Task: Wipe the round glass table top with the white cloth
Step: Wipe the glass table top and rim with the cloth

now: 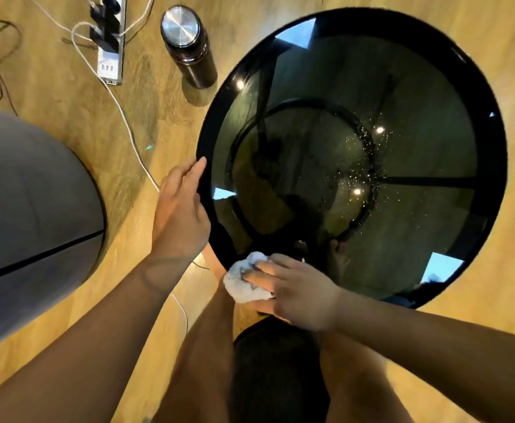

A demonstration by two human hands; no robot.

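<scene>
From the head camera, the bunched white cloth [244, 283] sits on the near rim of the round glass tabletop [491, 148], with wide glass beyond it and scattered specks [360, 166] near the middle. The right hand [296, 291] grips the cloth, fingers curled over it. The left hand [180, 209] rests straight-fingered against the left rim.

Home, prob. living rm: wood floor [509, 56], grey pouf [30, 209], round glass table [418, 71], pwr strip [109, 41] w/ cables [128, 125].

One wide-angle camera sits on the person's head and looks almost straight down. It stands close above the table top [427, 80] and the floor [36, 87] around it.
</scene>
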